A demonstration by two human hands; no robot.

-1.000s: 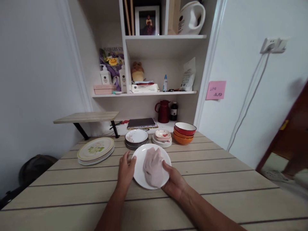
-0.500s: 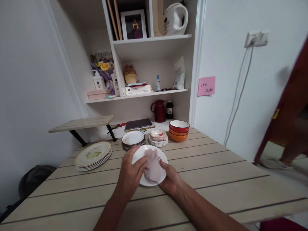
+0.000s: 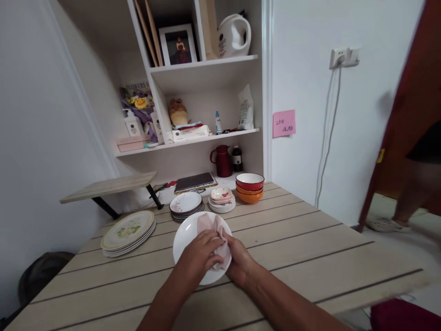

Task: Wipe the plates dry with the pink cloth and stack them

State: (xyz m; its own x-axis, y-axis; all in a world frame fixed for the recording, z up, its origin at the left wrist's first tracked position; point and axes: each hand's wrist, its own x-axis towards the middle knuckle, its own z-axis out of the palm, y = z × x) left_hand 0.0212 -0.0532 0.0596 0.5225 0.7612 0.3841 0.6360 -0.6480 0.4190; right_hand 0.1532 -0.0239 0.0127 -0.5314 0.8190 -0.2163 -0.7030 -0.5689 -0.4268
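Observation:
A white plate (image 3: 184, 236) lies on the wooden table (image 3: 292, 239) in front of me, with a pale pink cloth (image 3: 210, 227) on it. My left hand (image 3: 200, 255) rests over the middle of the plate, its fingers closed on the cloth. My right hand (image 3: 237, 259) holds the plate's right rim, fingers curled around it and touching the cloth's edge.
Behind the plate stand a stack of large green-patterned plates (image 3: 128, 232), a stack of dark-rimmed plates (image 3: 186, 205), small white dishes (image 3: 221, 198) and red and orange bowls (image 3: 250, 186). Shelves with bottles and a red jug (image 3: 223, 162) rise beyond. A person (image 3: 413, 184) stands by the door at right.
My left hand moved from the plate's left rim onto the cloth and gripped it. The cloth is bunched smaller. My head turned right, shifting the scene left.

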